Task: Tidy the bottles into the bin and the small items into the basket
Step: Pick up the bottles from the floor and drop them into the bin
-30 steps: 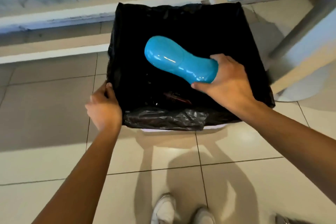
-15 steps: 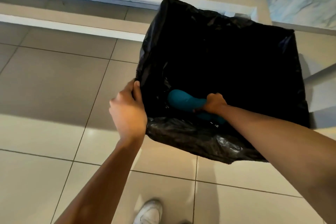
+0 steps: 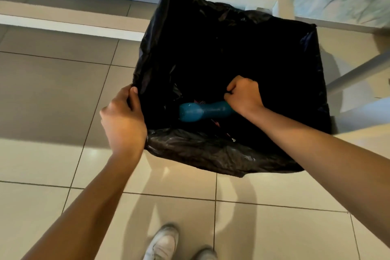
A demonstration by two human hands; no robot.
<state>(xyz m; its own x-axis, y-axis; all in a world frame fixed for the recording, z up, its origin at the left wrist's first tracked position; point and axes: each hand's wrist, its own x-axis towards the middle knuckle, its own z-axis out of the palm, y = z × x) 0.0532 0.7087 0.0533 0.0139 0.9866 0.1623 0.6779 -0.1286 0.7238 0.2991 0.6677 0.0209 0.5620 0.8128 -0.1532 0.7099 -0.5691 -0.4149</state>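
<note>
A bin lined with a black bag [image 3: 211,154] stands on the tiled floor in front of me. A blue plastic bottle [image 3: 200,111] lies on its side deep inside it, near the front wall. My right hand [image 3: 243,96] hovers inside the bin just above the bottle's right end, fingers curled into a fist with nothing visible in them. My left hand [image 3: 123,118] pinches the bag's rim at the bin's front left corner. The bottle's right end is hidden behind my right wrist. No basket or small items are in view.
A low white step [image 3: 69,25] runs along the wall behind the bin. A grey furniture leg [image 3: 356,72] slants at the right. Another dark item with red marks [image 3: 217,123] lies under the bottle. My white shoes [image 3: 164,243] are at the bottom edge.
My right hand carried the blue bottle down into the bin, let go of it, and has risen a little. The left hand kept its hold on the bag's rim.
</note>
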